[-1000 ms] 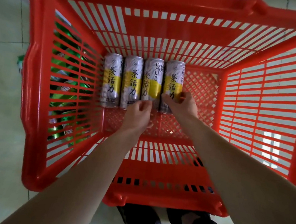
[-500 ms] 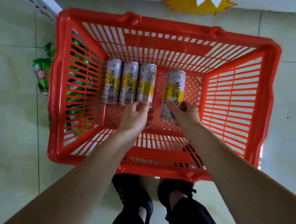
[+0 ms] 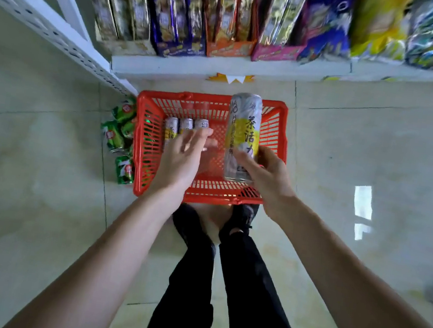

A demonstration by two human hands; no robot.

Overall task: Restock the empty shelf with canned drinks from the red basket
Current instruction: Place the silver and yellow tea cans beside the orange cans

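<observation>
Right hand [image 3: 266, 182] held one can [image 3: 242, 137] up to shelve it, while left hand [image 3: 182, 156] hung with loose fingers [image 3: 199, 136] over the red basket [image 3: 138, 152]

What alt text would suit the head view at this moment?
The right hand holds a tall silver-and-yellow drink can above a red plastic slatted basket on the tiled floor, while the open left hand hovers over three matching cans inside. Green cans lie beside the basket.

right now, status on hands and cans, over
Right hand grips one can, lifted above the red basket. Left hand open, empty, over three cans lying in basket. Nothing blocking the lift.
</observation>
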